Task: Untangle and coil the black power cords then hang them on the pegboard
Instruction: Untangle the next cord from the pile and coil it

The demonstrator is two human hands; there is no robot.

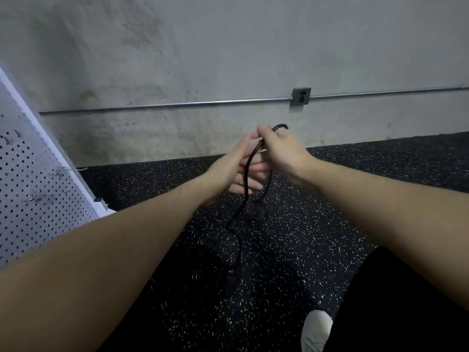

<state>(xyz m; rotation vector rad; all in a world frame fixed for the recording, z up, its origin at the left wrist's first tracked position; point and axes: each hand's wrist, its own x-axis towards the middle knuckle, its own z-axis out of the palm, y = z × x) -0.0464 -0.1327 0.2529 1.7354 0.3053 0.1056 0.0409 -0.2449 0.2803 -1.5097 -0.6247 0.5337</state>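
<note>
A black power cord point(245, 184) hangs from my two hands at the centre of the view. My right hand point(281, 151) grips its upper part, where a small loop sticks out above the knuckles. My left hand point(237, 166) is held flat against the cord with its fingers straight, palm facing right. Below the hands the cord trails down in loose bends to a dark tangle of cord point(228, 252) on the floor, hard to make out against the black flooring. The white pegboard point(38, 189) leans at the left edge, carrying metal hooks point(68, 170).
A grey concrete wall fills the back, with a metal conduit point(177, 104) and an outlet box point(301, 96) running along it. The floor is black speckled rubber point(342, 224). My white shoe point(316, 331) and dark trouser leg show at the bottom right.
</note>
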